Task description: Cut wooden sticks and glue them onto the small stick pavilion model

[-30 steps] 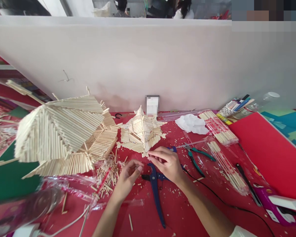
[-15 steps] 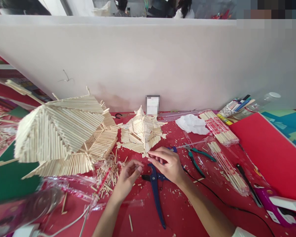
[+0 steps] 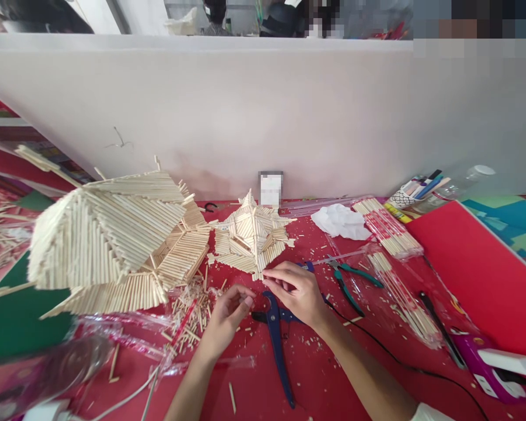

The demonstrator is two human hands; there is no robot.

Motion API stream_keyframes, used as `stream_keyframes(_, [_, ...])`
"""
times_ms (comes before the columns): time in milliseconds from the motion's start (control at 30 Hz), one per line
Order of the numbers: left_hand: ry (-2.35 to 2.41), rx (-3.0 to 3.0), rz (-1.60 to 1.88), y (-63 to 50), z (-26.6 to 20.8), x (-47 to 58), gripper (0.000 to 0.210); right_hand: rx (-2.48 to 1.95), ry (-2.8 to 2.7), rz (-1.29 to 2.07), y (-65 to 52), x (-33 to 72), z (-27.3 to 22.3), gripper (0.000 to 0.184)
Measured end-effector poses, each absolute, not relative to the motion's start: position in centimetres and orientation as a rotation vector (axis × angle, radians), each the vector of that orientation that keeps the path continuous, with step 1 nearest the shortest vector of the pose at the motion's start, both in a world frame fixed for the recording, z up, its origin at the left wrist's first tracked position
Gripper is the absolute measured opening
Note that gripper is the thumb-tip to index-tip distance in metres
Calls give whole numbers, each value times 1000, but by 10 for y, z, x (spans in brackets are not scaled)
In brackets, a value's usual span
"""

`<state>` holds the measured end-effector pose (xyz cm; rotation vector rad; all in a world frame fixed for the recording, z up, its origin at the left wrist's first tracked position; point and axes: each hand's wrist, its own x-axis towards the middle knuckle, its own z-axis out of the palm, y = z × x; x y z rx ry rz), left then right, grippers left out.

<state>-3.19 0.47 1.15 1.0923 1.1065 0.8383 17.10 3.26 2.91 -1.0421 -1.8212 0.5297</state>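
Observation:
In the middle stands a small tiered pagoda model [image 3: 254,225] built of short wooden sticks. My right hand [image 3: 300,289] has its thumb and fingertips pinched together at the model's front corner; what lies between them is too small to make out. Lower and to the left, my left hand [image 3: 230,310] is held loosely curled, thumb and fingers apart, with nothing visible in it. Below and between the hands lies a blue-handled cutter [image 3: 277,345], partly behind the right hand. Cut stick pieces [image 3: 190,318] are heaped left of the left hand.
A larger stick roof model [image 3: 114,228] fills the left side. Teal-handled pliers [image 3: 353,286], bagged stick bundles [image 3: 388,228], crumpled white tissue [image 3: 339,221] and a red board [image 3: 482,269] lie on the right. A black cable [image 3: 390,354] crosses the red table. A white partition [image 3: 245,105] stands behind.
The view has tilted up very slightly. Both hands keep nearly the same pose and place, and the models have not moved.

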Motion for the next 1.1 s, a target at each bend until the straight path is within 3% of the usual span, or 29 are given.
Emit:
stream_keyframes(500, [1298,1392,960,10,-11,-44,32,-1194,-1702,587,38,227,39,21])
stream_keyframes(700, [1431,1653,1093,15,-28,-50,35,-1399,-1453,800,56,250,19,30])
stream_keyframes(900, [1547,1744,1121,23,-37,-56,40,-1419,-1764,1113,52,237,0,29])
stream_keyframes(1100, [1557,1783,1209,39,-49,-65,46,-1312,-1828,1214,43,206,-5,46])
